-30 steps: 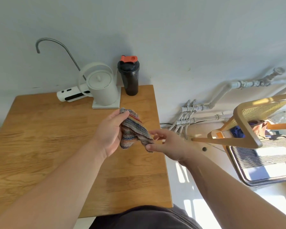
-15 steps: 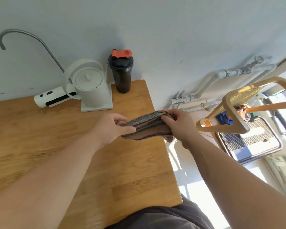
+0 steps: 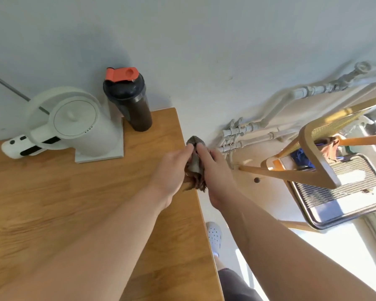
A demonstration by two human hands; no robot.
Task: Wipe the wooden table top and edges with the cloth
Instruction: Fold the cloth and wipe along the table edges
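Observation:
The wooden table [image 3: 52,203] fills the left half of the view, with its right edge running down the middle. A bunched, striped brown-grey cloth [image 3: 194,168] is pressed between my two hands just above that right edge. My left hand [image 3: 171,172] holds the cloth from the table side. My right hand [image 3: 213,170] holds it from the outer side, beyond the edge, with its fingers stretched forward along the fabric. Most of the cloth is hidden between the palms.
A white kettle [image 3: 78,124] on a square base, a white device [image 3: 15,148] and a black bottle with an orange lid [image 3: 130,101] stand at the table's back. Right of the table are wall pipes [image 3: 248,131], a wooden chair [image 3: 319,161] and my shoe [image 3: 214,235].
The cloth was stretched out between both hands over the table. Now the hands have come together and moved right to the table's edge, folding the cloth between them.

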